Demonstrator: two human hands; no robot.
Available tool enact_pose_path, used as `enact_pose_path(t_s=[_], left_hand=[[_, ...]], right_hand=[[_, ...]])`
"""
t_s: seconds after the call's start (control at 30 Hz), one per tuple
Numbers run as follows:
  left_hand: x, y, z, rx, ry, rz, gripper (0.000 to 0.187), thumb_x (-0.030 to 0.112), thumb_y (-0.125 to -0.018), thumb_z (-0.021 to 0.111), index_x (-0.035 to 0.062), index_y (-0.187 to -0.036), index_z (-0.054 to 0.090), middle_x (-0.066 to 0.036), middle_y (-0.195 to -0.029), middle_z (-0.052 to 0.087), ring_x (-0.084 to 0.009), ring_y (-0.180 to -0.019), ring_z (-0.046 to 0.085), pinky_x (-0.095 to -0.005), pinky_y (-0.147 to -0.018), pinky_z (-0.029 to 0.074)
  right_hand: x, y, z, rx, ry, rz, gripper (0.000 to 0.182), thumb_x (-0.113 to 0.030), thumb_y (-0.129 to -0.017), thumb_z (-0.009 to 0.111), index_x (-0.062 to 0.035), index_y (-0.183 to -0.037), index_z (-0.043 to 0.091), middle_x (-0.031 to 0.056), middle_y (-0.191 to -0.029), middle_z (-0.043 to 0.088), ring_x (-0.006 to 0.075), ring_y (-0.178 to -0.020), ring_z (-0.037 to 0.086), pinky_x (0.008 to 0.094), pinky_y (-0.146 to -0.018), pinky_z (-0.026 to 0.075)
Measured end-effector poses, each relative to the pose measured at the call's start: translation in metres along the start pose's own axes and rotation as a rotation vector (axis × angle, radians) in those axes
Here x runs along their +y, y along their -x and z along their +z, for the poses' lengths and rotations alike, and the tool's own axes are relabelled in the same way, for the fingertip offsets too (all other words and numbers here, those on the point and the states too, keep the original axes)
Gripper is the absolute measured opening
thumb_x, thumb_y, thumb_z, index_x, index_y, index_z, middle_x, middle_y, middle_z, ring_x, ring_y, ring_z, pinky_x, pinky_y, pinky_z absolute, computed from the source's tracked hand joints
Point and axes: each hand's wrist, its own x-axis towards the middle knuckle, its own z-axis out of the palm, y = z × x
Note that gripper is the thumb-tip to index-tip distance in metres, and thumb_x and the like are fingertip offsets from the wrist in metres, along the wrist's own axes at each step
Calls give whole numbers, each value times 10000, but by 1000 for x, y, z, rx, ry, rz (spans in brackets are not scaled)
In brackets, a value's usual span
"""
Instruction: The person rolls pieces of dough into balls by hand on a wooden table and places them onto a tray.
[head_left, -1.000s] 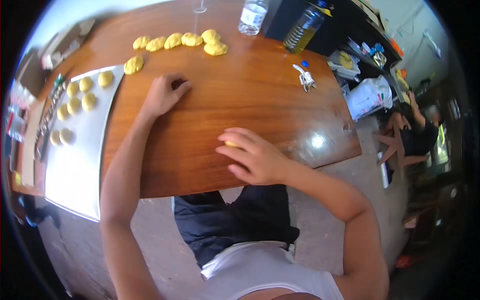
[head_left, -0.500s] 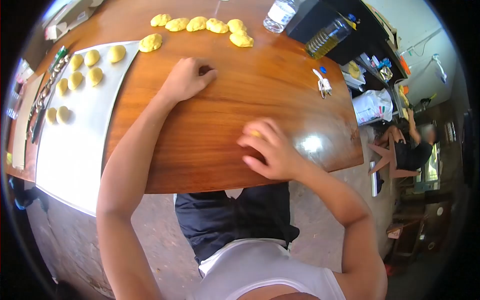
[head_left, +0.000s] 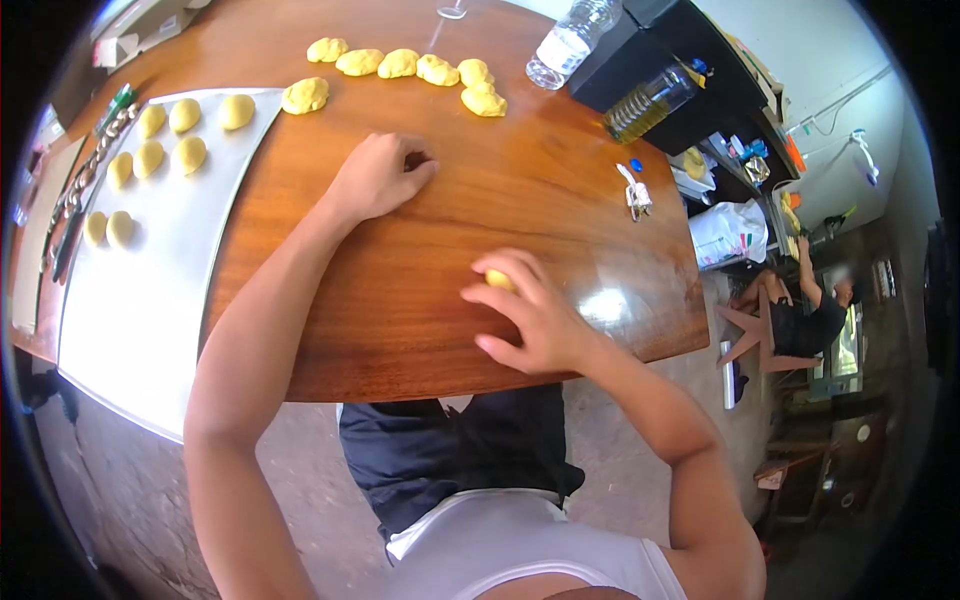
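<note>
My right hand (head_left: pixel 530 315) is cupped over a yellow dough ball (head_left: pixel 499 281) on the wooden table, its fingers curved around it. Most of the ball is hidden beneath the fingers. Farther left, my left hand (head_left: pixel 382 178) rests on the tabletop, loosely curled into a fist with nothing visible in it. Beyond it, rough lumps of yellow dough (head_left: pixel 399 64) lie in a row, and one more dough lump (head_left: pixel 305 96) sits near the tray's corner. Several smooth dough balls (head_left: pixel 188 155) stand on the metal tray (head_left: pixel 140 310) to the left.
A clear plastic bottle (head_left: pixel 572 45) and an oil bottle (head_left: pixel 650 105) stand at the back right by a black box (head_left: pixel 690 50). A white cable (head_left: pixel 636 195) lies near the table's right side. Another person (head_left: pixel 812 315) sits at the far right.
My right hand has shifted a little on the table, showing more of the dough ball between its fingers. My left hand stays resting in place. The camera view has tilted slightly.
</note>
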Motion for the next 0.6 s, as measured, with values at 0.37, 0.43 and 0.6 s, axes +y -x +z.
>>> enact_pose_path(t_s=[0.37,0.43,0.6], left_hand=[[0,-1,-2,4,8,-21,230,210,-895,695,-9,-951,739,-192,-898,747,-354,-852,720,-441,-788,560],[1,0,-4,-2,24,-15,229,207,-894,693,-12,-946,736,-194,-892,746,-354,-842,718,-439,-783,559],[2,-1,-3,-10,32,-3,225,198,-892,685,-16,-943,731,-198,-866,737,-358,-812,709,-434,-767,555]], right_hand=[[50,-74,16,156,173,-80,481,-239,-867,754,-23,-1288,663,225,-1371,572,422,-1284,545,491,-1099,464],[13,-56,23,128,79,-110,462,-215,-868,754,-25,-1281,675,224,-1376,572,420,-1301,539,487,-1101,468],[11,40,-6,45,68,14,448,-183,-832,774,-34,-1247,696,212,-1303,625,406,-1250,582,470,-1073,495]])
